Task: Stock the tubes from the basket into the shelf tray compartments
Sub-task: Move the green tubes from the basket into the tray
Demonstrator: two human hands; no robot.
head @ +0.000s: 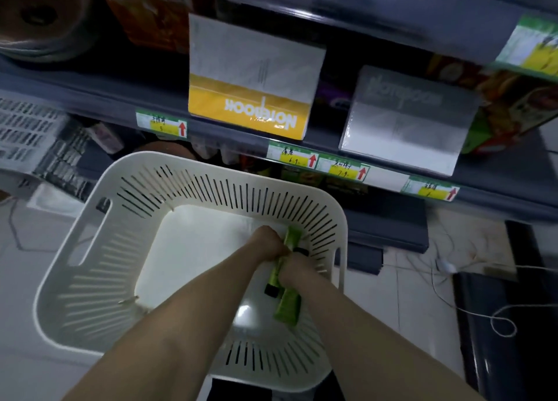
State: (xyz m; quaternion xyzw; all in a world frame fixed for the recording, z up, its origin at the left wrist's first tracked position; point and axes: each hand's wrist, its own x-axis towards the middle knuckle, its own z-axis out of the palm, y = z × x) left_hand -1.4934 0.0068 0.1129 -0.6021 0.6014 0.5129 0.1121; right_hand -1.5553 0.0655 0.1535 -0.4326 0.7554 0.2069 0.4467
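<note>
Low in the white basket (193, 171), hard by its right wall, green tubes (288, 308) lying lengthwise, near to far; left hand (267, 243) and right hand (297, 269) both clenched round them, touching; shelf (90, 96) up ahead.

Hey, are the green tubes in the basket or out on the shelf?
In the basket: the green tubes lie low inside its slotted wall, gripped by the left hand and right hand.

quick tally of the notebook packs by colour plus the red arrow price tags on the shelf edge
yellow notebook pack: 1
grey notebook pack: 1
red-arrow price tags: 4
total: 6
</note>
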